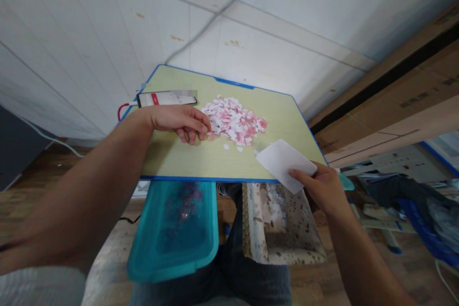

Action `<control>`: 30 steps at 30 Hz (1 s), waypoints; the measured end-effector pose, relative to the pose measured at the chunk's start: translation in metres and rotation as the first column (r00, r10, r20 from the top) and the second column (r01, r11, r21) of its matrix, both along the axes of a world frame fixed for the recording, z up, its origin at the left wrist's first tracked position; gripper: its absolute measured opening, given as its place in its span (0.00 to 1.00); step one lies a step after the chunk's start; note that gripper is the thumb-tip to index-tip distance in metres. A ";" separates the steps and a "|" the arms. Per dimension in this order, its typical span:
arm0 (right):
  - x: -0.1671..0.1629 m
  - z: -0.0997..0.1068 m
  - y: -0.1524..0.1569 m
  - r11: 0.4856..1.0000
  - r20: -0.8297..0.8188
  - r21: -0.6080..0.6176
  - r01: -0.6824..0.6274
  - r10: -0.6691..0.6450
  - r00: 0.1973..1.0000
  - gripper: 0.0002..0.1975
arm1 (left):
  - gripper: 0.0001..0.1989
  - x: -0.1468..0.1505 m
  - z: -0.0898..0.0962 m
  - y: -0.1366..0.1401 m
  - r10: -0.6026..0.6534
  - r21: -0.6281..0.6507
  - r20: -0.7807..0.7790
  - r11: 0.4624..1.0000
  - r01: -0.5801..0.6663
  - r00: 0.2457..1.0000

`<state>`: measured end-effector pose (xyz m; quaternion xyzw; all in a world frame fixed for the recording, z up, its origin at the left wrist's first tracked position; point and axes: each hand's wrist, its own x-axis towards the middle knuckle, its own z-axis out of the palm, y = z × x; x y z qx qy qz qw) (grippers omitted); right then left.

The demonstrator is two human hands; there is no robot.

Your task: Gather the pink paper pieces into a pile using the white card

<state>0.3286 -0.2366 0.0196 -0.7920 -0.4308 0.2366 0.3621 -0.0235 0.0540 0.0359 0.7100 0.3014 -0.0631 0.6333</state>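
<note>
A heap of small white and pink pieces (pixel 233 119), which look like bits of paper or film, lies in the middle of the pale yellow tabletop (pixel 172 162). My left hand (pixel 186 124) is at the heap's left edge, its fingers curled and the thumb and forefinger pinched together. Whatever sits between those fingertips is too small to make out. My right hand (pixel 322 186) grips a white card (pixel 285 160) by its right side, thumb on top. The card slants over the table's front edge, its far corner near a few loose white bits.
A phone (pixel 167 99) with a red cable lies at the table's back left. Below the front edge are a teal plastic bin (pixel 172 267) and a speckled, cloth-lined basket (pixel 296 253) with white scraps inside. Cardboard boxes (pixel 394 100) stand at right; a white wall (pixel 215 38) is behind.
</note>
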 end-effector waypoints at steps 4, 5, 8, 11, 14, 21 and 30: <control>-0.014 -0.004 0.003 0.998 -0.026 -0.062 0.014 -0.016 1.000 0.22 | 0.26 -0.001 0.002 -0.003 -0.002 0.022 0.020 1.000 0.002 1.000; -0.018 -0.005 0.004 0.997 -0.040 -0.070 0.015 -0.018 0.999 0.23 | 0.26 -0.001 0.002 -0.003 -0.002 0.027 0.024 1.000 0.001 1.000; -0.027 -0.009 0.006 0.996 -0.077 -0.081 0.024 -0.031 0.997 0.24 | 0.26 -0.001 0.001 -0.004 0.006 0.033 0.034 0.999 -0.008 0.999; -0.036 -0.012 0.006 0.995 -0.111 -0.100 0.029 -0.040 0.993 0.23 | 0.26 -0.002 -0.001 -0.003 0.002 0.032 0.044 0.999 -0.003 0.999; -0.047 -0.015 0.005 0.994 -0.148 -0.113 -0.004 -0.013 0.989 0.22 | 0.26 -0.003 -0.004 -0.001 -0.013 0.025 0.065 1.000 0.012 0.998; -0.077 -0.013 0.011 0.993 -0.260 -0.097 -0.072 0.044 0.965 0.20 | 0.26 -0.005 -0.005 -0.001 -0.010 0.022 0.087 1.000 0.008 0.996; -0.125 -0.009 0.019 0.957 -0.353 -0.088 -0.278 0.231 0.907 0.20 | 0.28 -0.007 -0.010 0.000 0.007 -0.012 0.146 1.000 -0.006 0.989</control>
